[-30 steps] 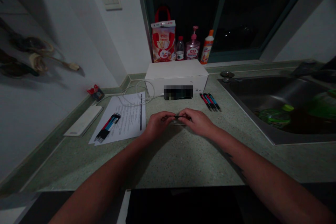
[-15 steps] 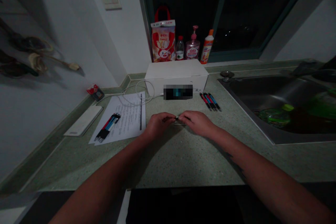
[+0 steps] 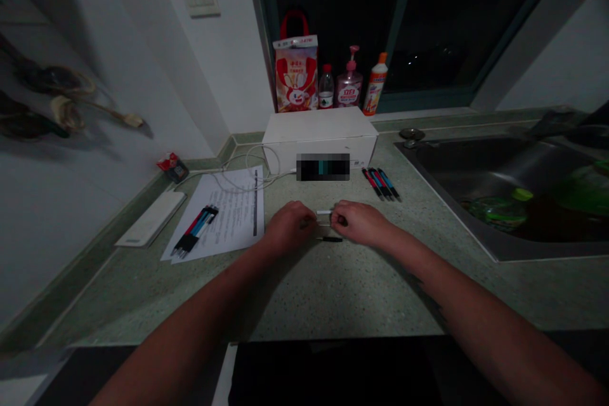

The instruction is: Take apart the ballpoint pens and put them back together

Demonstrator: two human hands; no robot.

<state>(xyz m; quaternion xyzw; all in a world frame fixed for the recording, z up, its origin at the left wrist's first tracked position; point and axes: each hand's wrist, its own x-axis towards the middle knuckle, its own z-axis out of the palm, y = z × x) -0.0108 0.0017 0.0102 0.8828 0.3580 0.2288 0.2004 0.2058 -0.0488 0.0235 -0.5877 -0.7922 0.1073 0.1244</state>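
Observation:
My left hand (image 3: 292,226) and my right hand (image 3: 358,222) face each other low over the counter, with a small gap between them. Both have their fingers curled closed, and what each one pinches is mostly hidden. A short white tube-like piece (image 3: 324,212) spans the gap close to the fingertips of both hands. Just below it shows a thin pale rod (image 3: 323,224). Nearer to me a slim black piece (image 3: 332,239), like a pen part, lies on the counter (image 3: 328,292). Which hand bears the white piece I cannot tell.
Several pens (image 3: 381,184) lie side by side at the right; more pens (image 3: 196,229) rest on printed sheets (image 3: 233,203) at the left. Behind stand a white box (image 3: 318,127) and a pixelated dark device (image 3: 323,167) with a cable. A sink (image 3: 445,203) is at the right.
My hands have drawn slightly apart and their fingers have curled in. The white piece now shows between them, and the black piece has come into view on the counter.

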